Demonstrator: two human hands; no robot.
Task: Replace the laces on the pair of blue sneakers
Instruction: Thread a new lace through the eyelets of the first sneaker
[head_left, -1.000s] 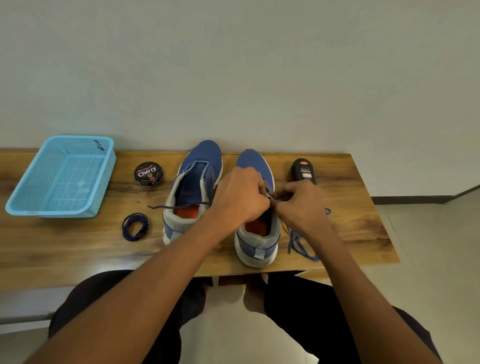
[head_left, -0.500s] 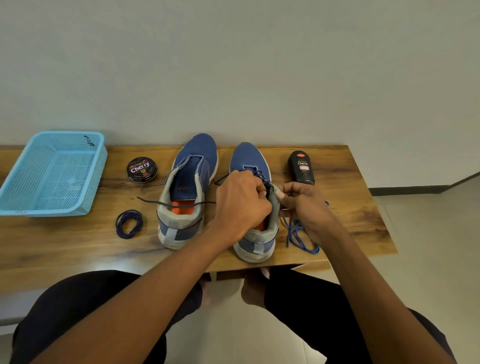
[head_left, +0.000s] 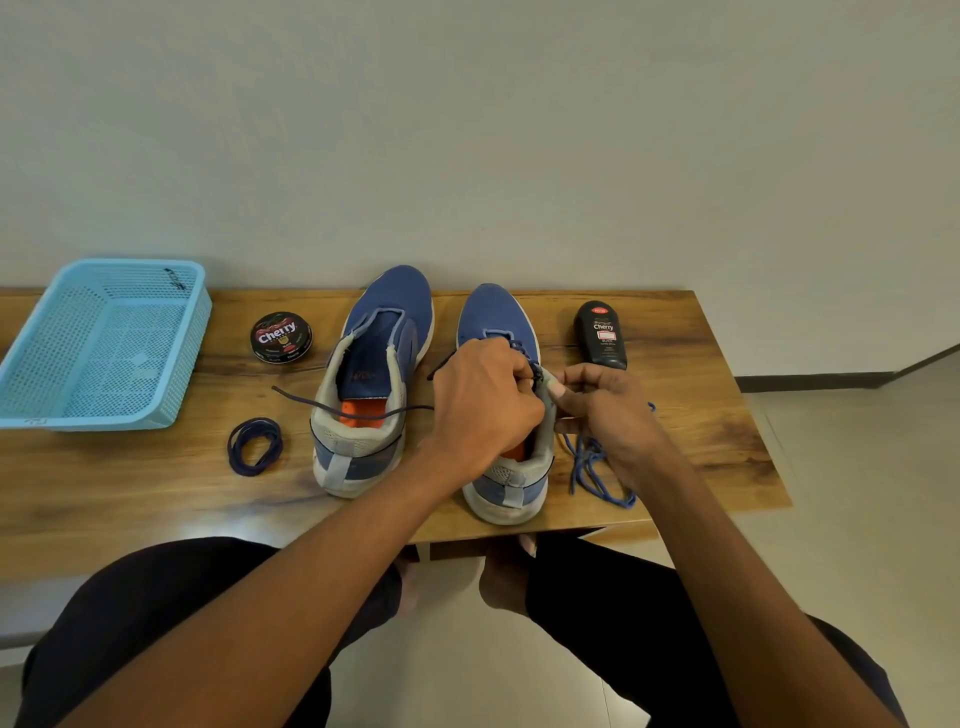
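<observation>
At frame centre, my left hand (head_left: 485, 402) and right hand (head_left: 605, 410) are both pinching the dark lace (head_left: 358, 411) at the right sneaker's (head_left: 501, 322) eyelets; the left sneaker (head_left: 371, 384) is standing just beside it.

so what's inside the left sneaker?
Left sneaker shows an orange insole inside, and a dark lace crosses its opening. The toe end inside is hidden by the tongue.

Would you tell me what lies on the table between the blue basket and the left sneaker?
In the head view, the round polish tin and a coiled dark lace lie between the basket and left sneaker.
</observation>
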